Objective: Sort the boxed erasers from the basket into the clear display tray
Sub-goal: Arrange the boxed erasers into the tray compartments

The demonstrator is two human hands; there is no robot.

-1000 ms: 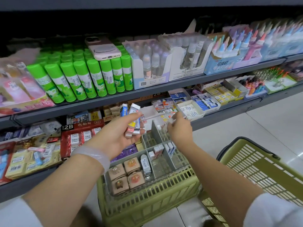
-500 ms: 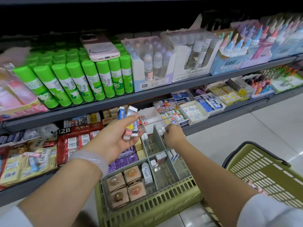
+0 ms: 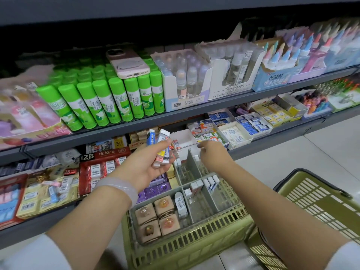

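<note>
Shelves (image 3: 175, 115) of glue sticks and erasers fill the background. Left hand (image 3: 144, 168) grips a fan of boxed erasers (image 3: 160, 148), long axes upright and leaning slightly right, their white, blue and yellow sleeves showing. Right hand (image 3: 213, 155), fingers loosely curled and seemingly holding nothing, hovers over the tray (image 3: 202, 193), which sits on a green basket (image 3: 187, 240).

Several boxed erasers (image 3: 160, 147) fanned upright in left hand (image 3: 145, 168). Clear display tray (image 3: 202, 203) sits atop green basket (image 3: 187, 248). A few white boxes (image 3: 209, 184) stand in its middle compartments.
</note>
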